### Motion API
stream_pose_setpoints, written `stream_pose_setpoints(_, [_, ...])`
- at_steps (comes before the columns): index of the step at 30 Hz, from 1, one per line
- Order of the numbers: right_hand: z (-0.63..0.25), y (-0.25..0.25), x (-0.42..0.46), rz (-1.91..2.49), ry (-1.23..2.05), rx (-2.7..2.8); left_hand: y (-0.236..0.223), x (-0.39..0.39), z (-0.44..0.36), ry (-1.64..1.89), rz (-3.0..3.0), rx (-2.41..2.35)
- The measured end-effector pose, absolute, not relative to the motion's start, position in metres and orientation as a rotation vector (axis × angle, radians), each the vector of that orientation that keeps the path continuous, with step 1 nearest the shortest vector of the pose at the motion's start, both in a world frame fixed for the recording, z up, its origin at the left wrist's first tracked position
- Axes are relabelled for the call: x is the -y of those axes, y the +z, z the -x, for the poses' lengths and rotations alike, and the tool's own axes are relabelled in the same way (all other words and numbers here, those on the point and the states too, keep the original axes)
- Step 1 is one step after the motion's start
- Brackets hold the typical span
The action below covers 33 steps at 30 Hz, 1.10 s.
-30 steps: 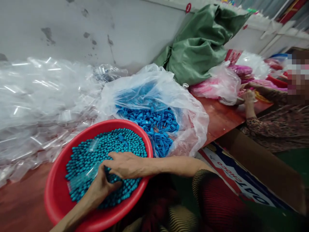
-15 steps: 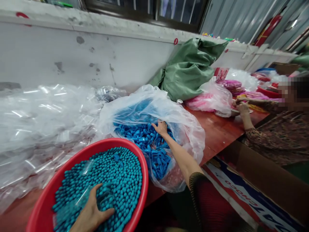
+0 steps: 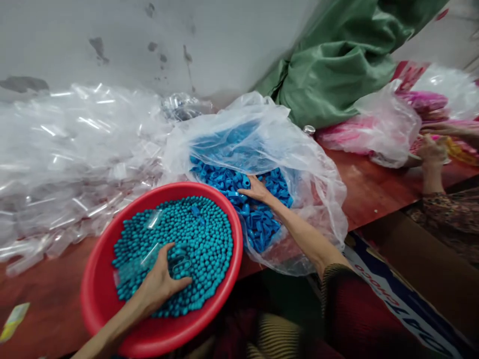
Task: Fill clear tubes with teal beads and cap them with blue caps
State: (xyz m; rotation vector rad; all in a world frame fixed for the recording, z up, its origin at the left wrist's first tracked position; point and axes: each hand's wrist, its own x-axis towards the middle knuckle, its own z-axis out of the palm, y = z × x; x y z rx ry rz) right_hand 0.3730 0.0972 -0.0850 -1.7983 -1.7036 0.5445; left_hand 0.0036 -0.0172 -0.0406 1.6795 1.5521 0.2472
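Observation:
A red basin (image 3: 92,286) holds a heap of small teal beads (image 3: 209,224), with a few blue pieces and clear plastic lying on top. Over these beads, my left hand (image 3: 164,279) curls its thumb and finger around a clear plastic container (image 3: 181,262), its rim showing between them. To the right, a large translucent bag (image 3: 318,174) gapes over many blue plastic pieces (image 3: 260,229). Inside its mouth, my right hand (image 3: 258,189) has thumb and forefinger on either side of a blue plastic piece (image 3: 246,182). Its other fingers are partly hidden.
Clear plastic containers (image 3: 86,159) are piled on the left of the red table (image 3: 359,184). Behind the bag stands a green sack (image 3: 337,85). A co-worker's hand (image 3: 434,154) is by pink bags at the right. A cardboard box (image 3: 396,294) lies below the table edge.
The view has tilted down and turned left. My right hand's thumb and forefinger have come around a blue piece among the pile. My left hand stays curled over the beads.

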Motion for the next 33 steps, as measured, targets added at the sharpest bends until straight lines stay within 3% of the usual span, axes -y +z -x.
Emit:
stream_pose_setpoints(7, [-0.356,-0.073,-0.098,1.742,0.792,1.357,-0.039,0.018,-0.005,0.278,-1.778,-1.465])
stream_pose_setpoints(15, [-0.325,-0.009,-0.077,1.427,1.123,1.315,-0.04,0.026,0.001,0.347,-1.995,-1.493])
stream_pose_setpoints(20, [-0.272,0.021,-0.061,1.445,0.809,1.913,-0.029,0.031,0.0,0.297,-2.308,-1.492])
stream_pose_setpoints(26, [-0.216,0.013,-0.052,1.555,0.335,2.581,-0.024,0.031,0.0,0.122,-2.272,-1.494])
stream_pose_setpoints(30, [-0.212,0.011,-0.041,1.449,0.257,2.586,-0.025,0.028,0.003,0.137,-2.13,-1.475])
stream_pose_setpoints(33, [-0.213,0.013,-0.021,1.518,0.388,2.514,-0.027,0.022,0.007,0.205,-1.955,-1.483])
